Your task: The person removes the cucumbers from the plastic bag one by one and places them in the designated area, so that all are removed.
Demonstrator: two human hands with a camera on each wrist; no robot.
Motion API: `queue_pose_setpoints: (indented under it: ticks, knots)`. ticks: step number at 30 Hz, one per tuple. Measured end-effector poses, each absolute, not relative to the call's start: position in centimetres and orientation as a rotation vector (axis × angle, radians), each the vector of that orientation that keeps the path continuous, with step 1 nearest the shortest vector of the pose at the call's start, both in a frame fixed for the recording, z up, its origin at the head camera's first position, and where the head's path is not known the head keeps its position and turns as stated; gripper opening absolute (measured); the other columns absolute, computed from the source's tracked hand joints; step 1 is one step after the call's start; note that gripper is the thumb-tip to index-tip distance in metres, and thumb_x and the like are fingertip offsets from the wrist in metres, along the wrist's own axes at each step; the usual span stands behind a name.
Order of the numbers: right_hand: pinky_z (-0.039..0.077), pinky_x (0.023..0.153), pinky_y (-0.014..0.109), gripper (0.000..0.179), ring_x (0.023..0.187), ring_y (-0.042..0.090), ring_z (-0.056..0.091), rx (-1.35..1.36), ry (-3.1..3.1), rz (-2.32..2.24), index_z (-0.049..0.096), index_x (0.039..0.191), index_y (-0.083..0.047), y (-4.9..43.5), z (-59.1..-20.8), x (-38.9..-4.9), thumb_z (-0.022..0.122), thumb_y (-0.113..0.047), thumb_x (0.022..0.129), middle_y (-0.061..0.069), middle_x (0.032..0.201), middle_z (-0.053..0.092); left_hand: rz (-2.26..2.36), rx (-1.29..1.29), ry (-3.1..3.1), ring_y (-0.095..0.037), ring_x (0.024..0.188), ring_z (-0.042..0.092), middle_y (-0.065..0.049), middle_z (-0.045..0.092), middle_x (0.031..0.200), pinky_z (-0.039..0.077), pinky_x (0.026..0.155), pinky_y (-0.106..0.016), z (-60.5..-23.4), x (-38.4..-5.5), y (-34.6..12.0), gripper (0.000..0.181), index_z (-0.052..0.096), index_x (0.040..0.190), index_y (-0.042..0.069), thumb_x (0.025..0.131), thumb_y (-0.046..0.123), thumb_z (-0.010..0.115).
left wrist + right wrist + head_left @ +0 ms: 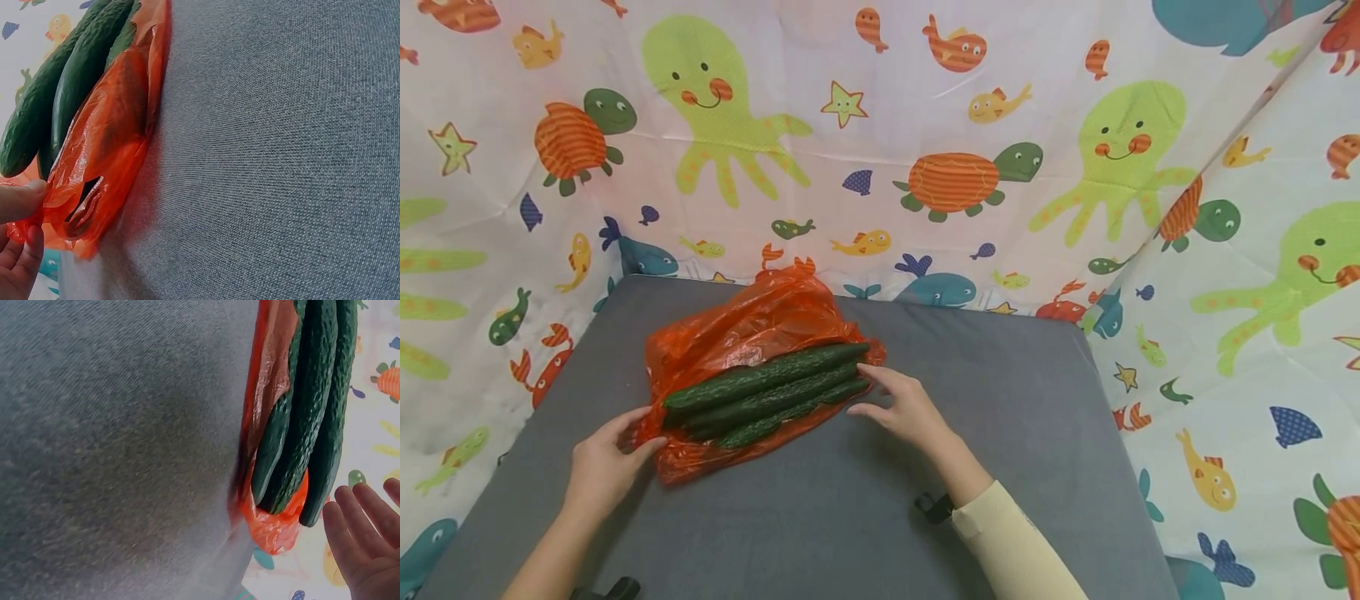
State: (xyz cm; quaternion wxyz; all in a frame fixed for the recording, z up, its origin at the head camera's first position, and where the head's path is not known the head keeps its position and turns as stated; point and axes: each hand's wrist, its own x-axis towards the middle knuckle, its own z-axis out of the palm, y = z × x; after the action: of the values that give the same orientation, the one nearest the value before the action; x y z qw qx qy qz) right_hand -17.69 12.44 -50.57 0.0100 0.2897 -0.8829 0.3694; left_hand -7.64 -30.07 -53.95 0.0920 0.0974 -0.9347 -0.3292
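Note:
Three long dark-green cucumbers (767,372) lie side by side on a crumpled orange plastic bag (737,329), which is bunched up behind them. At the bag's left end, my left hand (602,467) pinches the thin plastic between thumb and fingers. The left wrist view shows that thumb (20,201) on the orange film, just below the cucumber ends. My right hand (910,412) is by the cucumbers' right ends, thumb and fingers spread. In the right wrist view, the right hand's fingers (369,515) are extended beside the cucumber tips and grip nothing.
A grey cloth-covered table (985,375) carries the bag. Behind it and at both sides hangs a white curtain (820,150) printed with sea animals. A black strap piece (934,507) shows at the right wrist, and another dark piece (613,590) near the left forearm.

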Motion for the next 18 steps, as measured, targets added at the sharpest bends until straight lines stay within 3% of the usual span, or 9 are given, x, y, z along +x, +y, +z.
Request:
queue_pose_setpoints:
  ticks: [15, 18]
  knots:
    - [0.058, 0.087, 0.043, 0.070, 0.104, 0.020, 0.066, 0.998, -2.692, 1.179, 0.055, 0.145, -0.013, 10.9, -49.8, -18.5, 0.083, -0.030, 0.083, 0.012, 0.137, 0.064, -0.978, 0.237, -2.731, -0.046, 0.097, 0.070, -0.029, 0.070, 0.116, 0.056, 0.079, -0.059, -53.9, -7.8, -30.4, 0.055, 0.065, 0.130, 0.002, 0.081, 0.017, 0.086]
    - [0.058, 0.086, 0.041, 0.070, 0.105, 0.020, 0.065, 1.036, -2.673, 1.165, 0.055, 0.146, -0.012, 10.2, -49.6, -18.7, 0.083, -0.031, 0.084, 0.009, 0.139, 0.063, -0.973, 0.248, -2.748, -0.046, 0.098, 0.070, -0.029, 0.069, 0.117, 0.055, 0.081, -0.059, -53.8, -7.8, -30.6, 0.055, 0.065, 0.131, 0.003, 0.082, 0.020, 0.085]
